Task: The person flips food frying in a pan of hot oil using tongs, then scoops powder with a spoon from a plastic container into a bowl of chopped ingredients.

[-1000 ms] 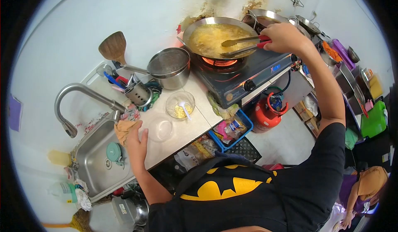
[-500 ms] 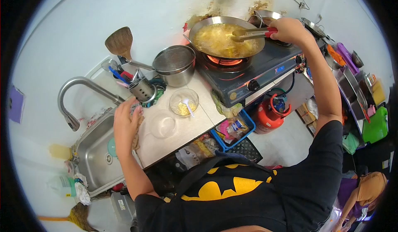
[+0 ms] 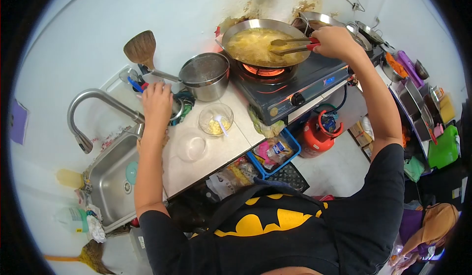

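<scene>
Under the wok [image 3: 258, 24] we see a dark gas stove [image 3: 260, 95], its burner [image 3: 263, 72] glowing orange, and well to the wok's left we have a steel sink [image 3: 105, 186]. The wok itself holds bubbling yellow liquid [image 3: 248, 46]. Just left of the wok stands a metal pot [image 3: 209, 92]; farther left rises a wooden spatula [image 3: 140, 47]. At the wok's right rim our right hand [image 3: 334, 41] is closed on the red handles of the tongs [image 3: 294, 50], whose parted tips reach the liquid inside the wok. Apart from it, well left of the wok, our left hand [image 3: 157, 100] covers much of a utensil holder [image 3: 176, 109]; we cannot tell whether its fingers grip anything. Nearer us than the wok, to its left, a clear bowl [image 3: 209, 112] holds yellowish bits [image 3: 214, 127] and a white spoon [image 3: 220, 124].
</scene>
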The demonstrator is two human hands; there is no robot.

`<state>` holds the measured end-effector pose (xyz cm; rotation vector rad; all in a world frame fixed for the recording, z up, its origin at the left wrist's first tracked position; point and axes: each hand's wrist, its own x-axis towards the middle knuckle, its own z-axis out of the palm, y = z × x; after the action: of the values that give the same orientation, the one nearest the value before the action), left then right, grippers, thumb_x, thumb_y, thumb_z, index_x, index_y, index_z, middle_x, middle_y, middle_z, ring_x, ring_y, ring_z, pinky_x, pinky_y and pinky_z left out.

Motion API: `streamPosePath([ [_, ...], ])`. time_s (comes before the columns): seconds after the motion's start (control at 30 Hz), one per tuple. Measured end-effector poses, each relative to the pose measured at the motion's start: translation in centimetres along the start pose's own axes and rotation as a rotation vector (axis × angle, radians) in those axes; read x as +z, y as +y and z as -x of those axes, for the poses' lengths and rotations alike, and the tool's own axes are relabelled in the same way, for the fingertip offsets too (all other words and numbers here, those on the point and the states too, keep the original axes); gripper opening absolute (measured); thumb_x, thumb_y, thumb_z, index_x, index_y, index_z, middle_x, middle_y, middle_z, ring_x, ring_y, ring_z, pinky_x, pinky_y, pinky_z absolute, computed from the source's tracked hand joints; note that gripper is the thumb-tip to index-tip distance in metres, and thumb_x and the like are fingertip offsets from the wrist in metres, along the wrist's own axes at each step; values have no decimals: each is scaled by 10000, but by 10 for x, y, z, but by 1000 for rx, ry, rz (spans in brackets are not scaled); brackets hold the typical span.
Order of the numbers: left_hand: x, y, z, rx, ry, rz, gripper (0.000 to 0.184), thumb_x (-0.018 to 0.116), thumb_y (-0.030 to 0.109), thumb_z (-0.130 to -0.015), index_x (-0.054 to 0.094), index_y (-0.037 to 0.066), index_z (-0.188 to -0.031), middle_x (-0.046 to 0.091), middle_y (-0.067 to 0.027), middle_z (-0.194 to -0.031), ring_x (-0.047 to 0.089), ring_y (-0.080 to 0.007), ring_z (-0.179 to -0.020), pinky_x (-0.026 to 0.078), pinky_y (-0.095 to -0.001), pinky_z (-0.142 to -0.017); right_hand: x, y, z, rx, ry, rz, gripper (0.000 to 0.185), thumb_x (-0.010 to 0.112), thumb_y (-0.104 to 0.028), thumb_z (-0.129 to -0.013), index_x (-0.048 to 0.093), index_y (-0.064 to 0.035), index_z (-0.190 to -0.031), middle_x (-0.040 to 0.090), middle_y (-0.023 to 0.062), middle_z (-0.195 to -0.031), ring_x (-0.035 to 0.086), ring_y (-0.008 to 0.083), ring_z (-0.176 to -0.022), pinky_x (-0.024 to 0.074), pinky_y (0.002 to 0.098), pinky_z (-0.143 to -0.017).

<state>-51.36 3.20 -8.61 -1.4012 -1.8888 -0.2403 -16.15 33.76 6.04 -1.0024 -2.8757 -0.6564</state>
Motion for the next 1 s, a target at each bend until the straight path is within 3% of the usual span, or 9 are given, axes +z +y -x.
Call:
streamPosePath([
  [0.3, 33, -13, -5, 36, -136, -139, 216, 668, 189, -779, 634, 81, -963, 581, -68, -990, 520, -252, -993, 393, -411, -881, 12, 13, 28, 37, 182, -45, 334, 623, -284, -830, 634, -105, -1112, 675, 106, -1004, 645, 317, -918, 509, 437, -786],
  [0.5, 38, -19, -13, 21, -243, -195, 117, 570, 144, -832, 650, 82, -890, 613, -74, -890, 563, -258, -937, 394, -429, -869, 25, 19, 45, 144, 138, -89, 352, 596, -313, -860, 614, -111, -1147, 666, 115, -1037, 642, 323, -928, 503, 442, -793],
  [0.6, 40, -27, -22, -9, -261, -202, 133, 544, 147, -846, 655, 94, -896, 623, -81, -898, 592, -266, -897, 436, -428, -803, 42, 22, 52, 223, 148, -180, 352, 595, -335, -861, 615, -107, -1129, 667, 135, -1020, 642, 332, -933, 492, 444, -802],
  [0.7, 31, -33, -31, -71, -275, -72, 152, 520, 152, -872, 656, 89, -901, 625, -105, -918, 621, -299, -873, 484, -440, -733, 65, 29, 58, 276, 129, -434, 353, 587, -374, -885, 618, -87, -1088, 660, 108, -870, 645, 263, -692, 491, 368, -621],
  [0.8, 19, -40, -37, -125, -282, 70, 171, 503, 158, -897, 650, 74, -920, 619, -132, -923, 632, -338, -860, 510, -452, -706, 76, 28, 67, 405, -177, -1253, 419, 554, -442, -916, 616, -76, -1110, 575, 26, -726, 488, 129, -471, 364, 268, -430],
  [0.83, 13, -40, -41, -162, -326, 86, 191, 503, 180, -910, 647, 59, -940, 628, -157, -928, 631, -348, -893, 515, -454, -745, 79, 23, 72, 383, -215, -1481, 480, 513, -478, -941, 608, -53, -1145, 486, -37, -680, 336, 42, -421, 230, 216, -365],
  [0.93, 16, -52, -43, -186, -387, 141, 203, 516, 191, -903, 656, 54, -958, 647, -169, -949, 633, -358, -896, 518, -448, -749, 71, -8, 90, 469, -263, -1951, 537, 482, -498, -953, 579, -32, -1200, 494, -21, -685, 368, 56, -416, 255, 221, -362],
  [1.0, 21, -60, -41, -175, -392, 184, 229, 517, 211, -903, 665, 60, -991, 654, -179, -986, 633, -373, -903, 509, -463, -767, 58, -36, 103, 369, -322, -2135, 583, 452, -499, -966, 532, 12, -1234, 496, -8, -701, 376, 57, -412, 269, 215, -346],
])
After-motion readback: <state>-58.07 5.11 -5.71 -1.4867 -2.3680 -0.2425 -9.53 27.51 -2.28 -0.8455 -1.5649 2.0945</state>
